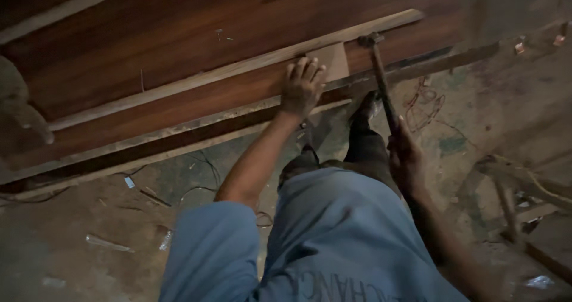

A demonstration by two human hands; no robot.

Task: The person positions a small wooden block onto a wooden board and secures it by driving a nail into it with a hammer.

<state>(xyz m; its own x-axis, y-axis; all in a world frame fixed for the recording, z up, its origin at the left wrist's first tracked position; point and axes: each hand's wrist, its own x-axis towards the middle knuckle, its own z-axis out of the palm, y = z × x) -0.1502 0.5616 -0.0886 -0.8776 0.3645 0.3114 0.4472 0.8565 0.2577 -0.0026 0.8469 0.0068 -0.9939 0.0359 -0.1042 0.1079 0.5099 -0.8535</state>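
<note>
At the bottom of the frame a blue shirt (333, 242) fills the near view, its lower edge cut off. Two hands show. The right hand (406, 159), right of centre, has its grip closed around the handle of one hammer (381, 81), whose head points up toward the wooden panel (179, 58). The left hand (302, 86), just above centre, lies with fingers spread flat, pressing a small wood block (335, 61) against one long pale batten (238, 69) crossing the panel. The dirt floor (89, 218) is dim; scraps there are hard to make out.
</note>
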